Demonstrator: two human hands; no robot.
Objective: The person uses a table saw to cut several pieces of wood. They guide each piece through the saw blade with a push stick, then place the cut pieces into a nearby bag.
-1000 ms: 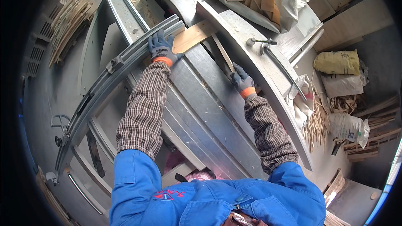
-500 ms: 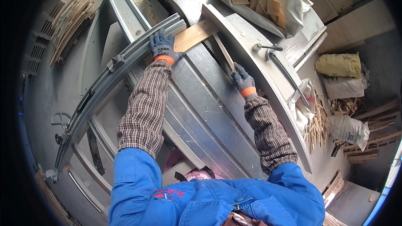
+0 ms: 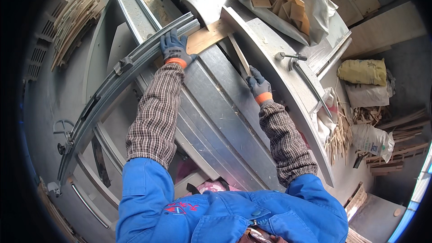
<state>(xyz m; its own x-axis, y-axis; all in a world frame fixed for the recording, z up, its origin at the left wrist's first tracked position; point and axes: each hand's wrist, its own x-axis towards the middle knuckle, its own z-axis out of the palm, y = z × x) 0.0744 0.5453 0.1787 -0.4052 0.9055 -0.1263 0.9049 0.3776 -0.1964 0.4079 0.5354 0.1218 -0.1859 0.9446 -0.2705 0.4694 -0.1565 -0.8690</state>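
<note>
A flat wooden board [image 3: 204,39] lies across the metal saw table [image 3: 211,90], between the aluminium crosscut fence [image 3: 148,45] and the long rip fence [image 3: 274,63]. My gloved left hand [image 3: 174,48] is closed over the board's left end and the crosscut fence, its thumb towards the board. My gloved right hand [image 3: 258,83] grips the near end of a narrow wooden stick [image 3: 239,51]. The stick's far tip touches the board's near edge close to the rip fence. A curved metal guard [image 3: 196,11] reaches the board's far edge; any blade there is hidden.
A white sack of wood offcuts [image 3: 283,6] rests beyond the rip fence. A clamp handle [image 3: 292,56] stands on the right-hand surface. Wood strips [image 3: 74,29] are piled at far left. Filled bags [image 3: 362,72] and loose sticks lie on the floor at right.
The board has slid slightly forward, meeting the guard's curved edge. My right hand has shifted a little left with the stick. My left hand keeps its place on the fence.
</note>
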